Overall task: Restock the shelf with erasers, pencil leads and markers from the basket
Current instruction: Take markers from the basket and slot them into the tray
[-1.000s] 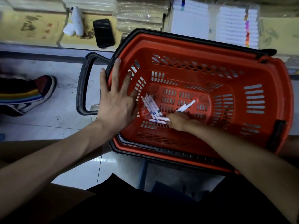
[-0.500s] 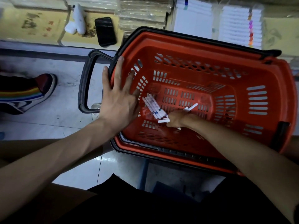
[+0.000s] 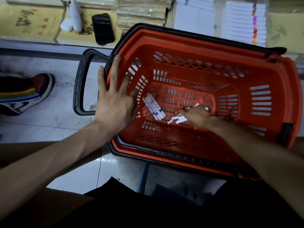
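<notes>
An orange basket (image 3: 271,76) with black handles lies in front of me, its bottom holding white markers. A small bunch of markers (image 3: 153,106) lies side by side at the bottom left. My left hand (image 3: 115,99) presses flat with spread fingers on the basket's left rim. My right hand (image 3: 197,116) is down inside the basket, fingers curled around several white markers (image 3: 178,119) that stick out on both sides of it.
The shelf behind holds boxes of white markers with coloured caps (image 3: 243,22), wrapped stacks (image 3: 141,12), a black phone (image 3: 102,28) and a white device (image 3: 74,15). A shoe with rainbow stripes (image 3: 24,94) stands on the tiled floor at the left.
My right hand has gathered the loose markers and shifted a little to the right with them. The left hand has stayed on the rim.
</notes>
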